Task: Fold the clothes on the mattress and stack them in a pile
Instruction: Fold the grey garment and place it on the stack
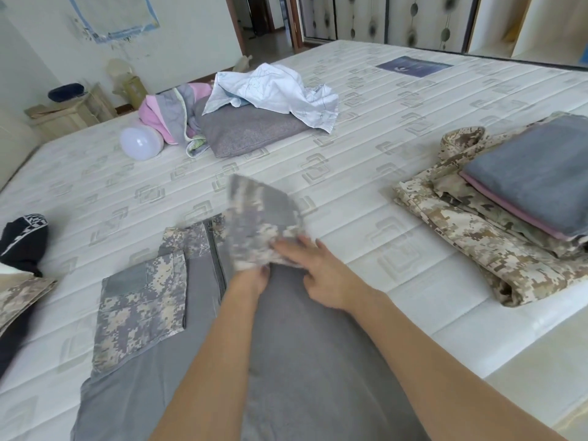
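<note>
A grey shirt (305, 351) with digital camouflage sleeves lies spread on the white mattress (366, 148) in front of me. My left hand (254, 278) grips the shirt's right camouflage sleeve (264, 214) and holds it lifted and blurred above the shirt's chest. My right hand (318, 268) lies with straight fingers on the shirt beside that sleeve. The other camouflage sleeve (140, 303) is folded flat over the left side. At the right, a pile of folded clothes (515, 192) has tan camouflage at the bottom and grey and pink pieces on top.
A loose heap at the far left holds a white cloth (276, 90), a grey cushion (245, 132) and a pink-grey garment (168, 116), with a white balloon (140, 143) next to it. Dark and camouflage clothes (22, 249) lie at the left edge. The mattress edge runs lower right.
</note>
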